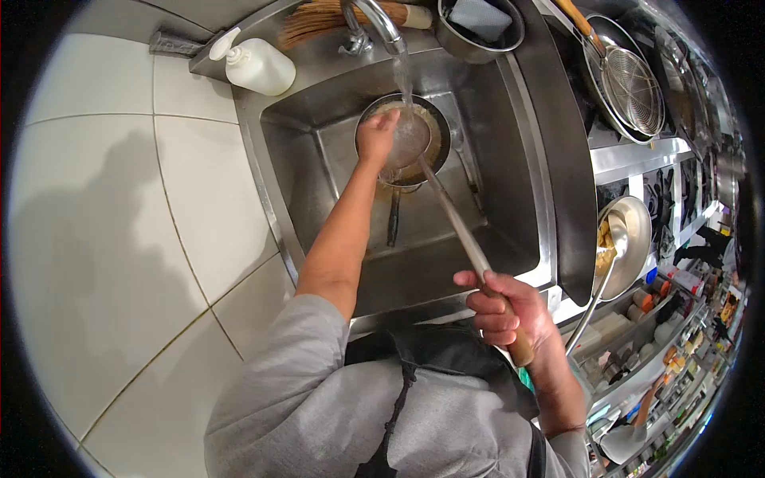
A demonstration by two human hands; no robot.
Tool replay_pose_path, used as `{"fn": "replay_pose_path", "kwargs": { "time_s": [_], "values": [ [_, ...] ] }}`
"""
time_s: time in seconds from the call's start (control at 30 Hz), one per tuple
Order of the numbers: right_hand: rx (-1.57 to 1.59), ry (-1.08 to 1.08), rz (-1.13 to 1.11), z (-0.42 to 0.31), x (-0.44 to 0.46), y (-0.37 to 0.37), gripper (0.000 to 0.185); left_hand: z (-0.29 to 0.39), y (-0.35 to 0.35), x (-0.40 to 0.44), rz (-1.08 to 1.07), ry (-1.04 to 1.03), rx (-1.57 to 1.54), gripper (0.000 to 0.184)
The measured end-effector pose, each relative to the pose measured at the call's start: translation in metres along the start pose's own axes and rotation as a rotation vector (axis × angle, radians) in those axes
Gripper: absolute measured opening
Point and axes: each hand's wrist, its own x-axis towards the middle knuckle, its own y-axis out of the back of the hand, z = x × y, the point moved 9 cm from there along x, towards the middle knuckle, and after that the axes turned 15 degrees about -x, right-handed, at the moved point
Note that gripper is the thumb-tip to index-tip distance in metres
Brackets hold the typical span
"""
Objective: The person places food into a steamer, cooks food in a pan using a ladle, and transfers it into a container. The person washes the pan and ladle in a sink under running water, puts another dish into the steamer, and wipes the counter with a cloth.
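Note:
My right hand (pixel 510 311) is wrapped round the wooden end of a long-handled ladle (pixel 458 219), whose metal shaft slants up and left into the sink. The round head of the ladle lies over a dark frying pan (pixel 388 177) on the sink floor. Water from the tap (pixel 381 28) falls onto that head and splashes, which blurs it. Beside the stream, at the left edge of the ladle head, is my left hand (pixel 377 139), its fingers loosely extended and seemingly touching the rim. The frying pan's handle points towards me.
The steel sink (pixel 311 191) has high walls. Another long utensil (pixel 468 171) lies in it on the right. Behind stand a white pump bottle (pixel 261 67), a bamboo brush (pixel 319 22) and a metal pot (pixel 478 49). Right are a wire strainer (pixel 633 88) and a bowl (pixel 636 239) with food.

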Motion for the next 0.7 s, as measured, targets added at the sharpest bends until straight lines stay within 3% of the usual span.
{"fn": "replay_pose_path", "kwargs": {
  "time_s": [0.1, 0.2, 0.3, 0.4, 0.5, 0.7],
  "values": [
    [-0.202, 0.033, 0.167, -0.022, -0.01, -0.011, 0.038, 0.004, 0.004, -0.004, -0.153, 0.036, 0.301, 0.06],
    [-0.239, 0.054, 0.164, -0.027, -0.017, -0.013, 0.039, -0.01, 0.008, -0.031, -0.06, 0.565, -0.155, 0.083],
    [-0.363, 0.085, 0.252, -0.032, -0.016, -0.016, 0.04, -0.027, -0.02, -0.05, -0.371, 0.872, -0.627, 0.091],
    [-0.395, 0.069, 0.287, -0.043, -0.013, -0.021, 0.04, -0.044, -0.024, -0.043, -0.249, 0.827, -0.61, 0.088],
    [-0.394, 0.042, 0.285, -0.055, -0.012, -0.023, 0.039, -0.038, -0.024, -0.053, -0.27, 0.837, -0.482, 0.089],
    [-0.359, -0.086, 0.239, -0.098, 0.046, -0.039, 0.033, -0.137, -0.037, -0.057, 0.159, 1.102, -0.993, 0.08]
  ]
}}
